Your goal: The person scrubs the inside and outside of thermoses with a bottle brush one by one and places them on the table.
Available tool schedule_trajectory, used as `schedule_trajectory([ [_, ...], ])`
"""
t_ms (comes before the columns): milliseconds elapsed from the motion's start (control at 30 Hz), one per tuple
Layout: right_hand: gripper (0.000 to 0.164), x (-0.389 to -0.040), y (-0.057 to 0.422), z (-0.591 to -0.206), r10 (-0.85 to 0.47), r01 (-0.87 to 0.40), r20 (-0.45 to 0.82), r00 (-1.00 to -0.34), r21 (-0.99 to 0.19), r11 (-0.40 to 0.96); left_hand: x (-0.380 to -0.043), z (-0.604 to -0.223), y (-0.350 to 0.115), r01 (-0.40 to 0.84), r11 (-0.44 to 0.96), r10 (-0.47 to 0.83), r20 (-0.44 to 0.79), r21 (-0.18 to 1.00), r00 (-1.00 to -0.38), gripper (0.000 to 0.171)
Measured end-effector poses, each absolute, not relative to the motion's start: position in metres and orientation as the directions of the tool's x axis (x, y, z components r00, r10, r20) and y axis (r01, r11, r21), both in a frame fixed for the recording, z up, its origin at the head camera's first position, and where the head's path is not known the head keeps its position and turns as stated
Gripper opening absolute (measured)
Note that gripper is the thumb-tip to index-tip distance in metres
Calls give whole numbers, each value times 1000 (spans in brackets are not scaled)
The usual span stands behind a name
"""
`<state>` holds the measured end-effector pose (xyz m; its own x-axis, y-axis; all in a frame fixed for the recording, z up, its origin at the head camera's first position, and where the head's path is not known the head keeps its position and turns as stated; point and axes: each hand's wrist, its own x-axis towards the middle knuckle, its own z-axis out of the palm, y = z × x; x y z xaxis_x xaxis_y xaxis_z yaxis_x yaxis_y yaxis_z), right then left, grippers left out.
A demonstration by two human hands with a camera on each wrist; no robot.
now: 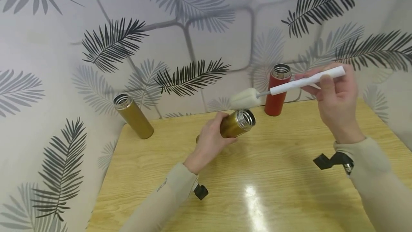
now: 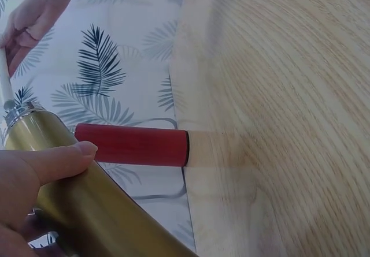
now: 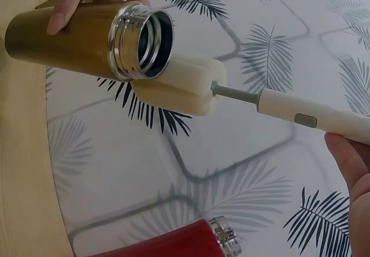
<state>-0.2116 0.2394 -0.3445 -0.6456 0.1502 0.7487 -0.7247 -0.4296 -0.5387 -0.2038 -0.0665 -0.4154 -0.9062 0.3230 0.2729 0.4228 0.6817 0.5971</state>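
My left hand (image 1: 210,137) grips a gold thermos flask (image 1: 232,124) round its body, tilted with its open steel mouth towards the right. In the right hand (image 1: 338,99) is a sponge bottle brush (image 3: 289,108), held by its white handle (image 1: 305,80). The cream sponge head (image 1: 244,98) hangs outside the flask, just beyond its mouth. From the right wrist view the sponge lies partly behind the flask's rim; whether they touch I cannot tell. In the left wrist view the thumb lies along the gold flask (image 2: 98,205).
A red flask (image 1: 276,94) stands upright, lidless, at the table's back edge, behind the brush. Another gold flask (image 1: 134,116), also lidless, stands at the back left. The wooden table (image 1: 273,189) meets a leaf-patterned wall (image 1: 219,46) behind.
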Motion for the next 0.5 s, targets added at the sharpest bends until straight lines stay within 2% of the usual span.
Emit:
schedule_trajectory([
  [100, 13, -213, 245, -349, 156, -730, 739, -655, -566, -383, -203, -414, -66, 425, 672, 320, 279, 607, -905, 75],
  [500, 12, -212, 258, -355, 111, -691, 705, -700, -630, -355, -207, -412, -71, 397, 645, 282, 279, 654, -918, 80],
])
